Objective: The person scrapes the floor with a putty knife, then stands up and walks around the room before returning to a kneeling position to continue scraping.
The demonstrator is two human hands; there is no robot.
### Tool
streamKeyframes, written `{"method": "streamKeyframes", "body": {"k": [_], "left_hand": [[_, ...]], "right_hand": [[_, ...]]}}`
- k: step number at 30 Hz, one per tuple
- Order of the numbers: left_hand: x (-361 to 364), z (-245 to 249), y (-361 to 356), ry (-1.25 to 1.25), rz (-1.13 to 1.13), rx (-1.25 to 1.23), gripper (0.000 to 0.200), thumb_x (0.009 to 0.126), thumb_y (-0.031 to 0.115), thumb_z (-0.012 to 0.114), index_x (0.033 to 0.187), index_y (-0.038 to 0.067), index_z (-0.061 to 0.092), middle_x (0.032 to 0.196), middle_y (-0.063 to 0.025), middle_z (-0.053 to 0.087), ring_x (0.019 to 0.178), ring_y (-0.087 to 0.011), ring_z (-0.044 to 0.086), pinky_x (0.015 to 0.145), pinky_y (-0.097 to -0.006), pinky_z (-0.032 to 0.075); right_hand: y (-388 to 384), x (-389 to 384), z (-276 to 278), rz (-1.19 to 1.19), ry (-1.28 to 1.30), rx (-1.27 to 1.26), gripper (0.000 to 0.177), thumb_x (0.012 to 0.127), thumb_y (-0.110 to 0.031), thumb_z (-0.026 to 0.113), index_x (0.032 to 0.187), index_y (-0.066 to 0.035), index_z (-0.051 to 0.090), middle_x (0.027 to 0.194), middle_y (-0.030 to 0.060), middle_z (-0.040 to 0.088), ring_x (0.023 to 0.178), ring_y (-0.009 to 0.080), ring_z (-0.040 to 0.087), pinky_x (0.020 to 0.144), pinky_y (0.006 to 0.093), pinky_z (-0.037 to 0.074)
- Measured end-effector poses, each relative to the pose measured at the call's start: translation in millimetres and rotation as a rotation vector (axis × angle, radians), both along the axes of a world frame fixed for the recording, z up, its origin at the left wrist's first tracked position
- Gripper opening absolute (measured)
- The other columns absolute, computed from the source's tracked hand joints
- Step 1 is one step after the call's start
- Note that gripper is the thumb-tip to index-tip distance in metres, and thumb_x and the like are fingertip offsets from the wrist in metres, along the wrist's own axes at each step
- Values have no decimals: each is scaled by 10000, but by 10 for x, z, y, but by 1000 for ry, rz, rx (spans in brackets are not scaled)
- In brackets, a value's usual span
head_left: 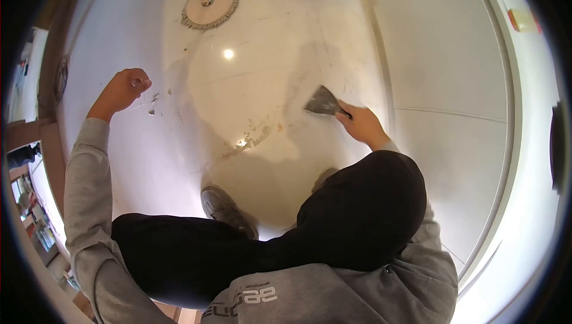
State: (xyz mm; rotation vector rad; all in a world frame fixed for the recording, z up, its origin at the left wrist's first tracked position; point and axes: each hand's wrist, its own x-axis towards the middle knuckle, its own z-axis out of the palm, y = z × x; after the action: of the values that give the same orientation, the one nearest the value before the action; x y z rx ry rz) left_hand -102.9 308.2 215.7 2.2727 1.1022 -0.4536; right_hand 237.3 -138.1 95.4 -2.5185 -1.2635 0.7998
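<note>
My right hand grips a scraper by its dark handle. Its wide, dirty metal blade is above or on the pale floor, pointing left; whether it touches cannot be told. My left hand is raised on the left with its fingers curled closed. Something small and light shows between thumb and finger, too small to name. Near that hand, dark scraps lie on the floor. Between my hands and closer to my feet is a patch of yellowish flakes.
A round mop with a long pole rests on the floor at the far side. Pale cabinet panels rise along the right. Wooden shelves with assorted items line the left. My shoe stands close to the flakes.
</note>
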Motion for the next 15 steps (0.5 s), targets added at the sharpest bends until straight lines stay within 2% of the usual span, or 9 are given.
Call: {"method": "streamKeyframes", "body": {"k": [4, 7, 9, 11, 13, 14, 15], "left_hand": [[-303, -115, 173, 26, -15, 45, 198, 882, 209, 650, 905, 13, 671, 867, -134, 675, 832, -242, 645, 741, -358, 504], [-597, -351, 386, 179, -180, 156, 215, 865, 217, 670, 918, 9, 681, 912, -148, 687, 855, -268, 653, 772, -373, 509], [-604, -393, 438, 363, -261, 203, 226, 849, 219, 683, 923, 5, 687, 951, -165, 690, 876, -296, 655, 800, -388, 509], [-460, -401, 396, 340, -267, 235, 171, 842, 176, 680, 895, 14, 689, 928, -164, 687, 879, -299, 646, 784, -382, 505], [-210, -350, 279, 101, -240, 164, 165, 856, 176, 666, 890, 16, 688, 927, -158, 685, 867, -300, 641, 779, -384, 501], [-93, -280, 173, -2, -254, 179, 174, 873, 180, 648, 863, 7, 663, 867, -121, 672, 785, -250, 633, 737, -362, 499], [-8, -193, 108, -8, -252, 176, 174, 873, 180, 648, 863, 7, 663, 867, -121, 672, 785, -250, 633, 737, -362, 499]], "right_hand": [[-728, 84, 135, -314, -103, -214, 466, 907, -372, 596, 1327, -169, 574, 985, 197, 690, 944, 396, 646, 835, 464, 506], [-966, 50, 3, -323, -115, -209, 473, 908, -373, 590, 1328, -158, 570, 962, 208, 687, 929, 397, 649, 826, 476, 506], [-821, 73, -113, -289, -114, -157, 469, 912, -374, 583, 1325, -152, 571, 953, 213, 685, 917, 402, 650, 818, 482, 507], [-455, 194, -262, -196, -139, -60, 460, 920, -380, 570, 1314, -142, 576, 937, 221, 683, 896, 414, 650, 801, 490, 511], [-80, 244, -350, -157, -158, -14, 455, 924, -384, 563, 1306, -138, 580, 932, 222, 682, 886, 420, 648, 794, 492, 513], [87, 243, -347, -129, -129, 31, 457, 925, -386, 562, 1309, -139, 576, 920, 226, 681, 876, 423, 649, 786, 492, 514], [156, 250, -310, -101, -100, 72, 458, 927, -388, 561, 1311, -139, 573, 908, 230, 680, 865, 426, 649, 778, 492, 514]]}}
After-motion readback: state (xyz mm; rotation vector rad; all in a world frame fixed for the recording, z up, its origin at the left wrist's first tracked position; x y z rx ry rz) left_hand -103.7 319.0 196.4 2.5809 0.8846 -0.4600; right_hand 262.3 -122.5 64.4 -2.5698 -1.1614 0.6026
